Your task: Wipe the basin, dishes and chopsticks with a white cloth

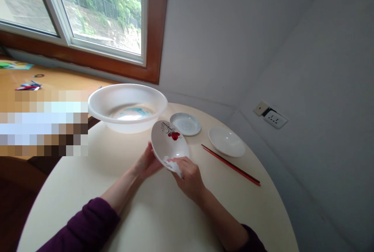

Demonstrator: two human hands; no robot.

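Observation:
I hold a white plate with a red flower print [168, 141] tilted up above the round table [122, 189]. My left hand [147, 163] grips the plate from behind at its lower left rim. My right hand [187, 177] is closed on a small white cloth or tissue [174, 165] and presses it against the plate's lower inner face. Both sleeves are dark purple.
A large clear plastic basin [127, 106] stands at the table's far side. Right of it lie a small pale blue patterned dish [185, 124], a plain white dish [226, 141] and red chopsticks [230, 165]. A wall socket [274, 118] sits on the right wall. A window is behind.

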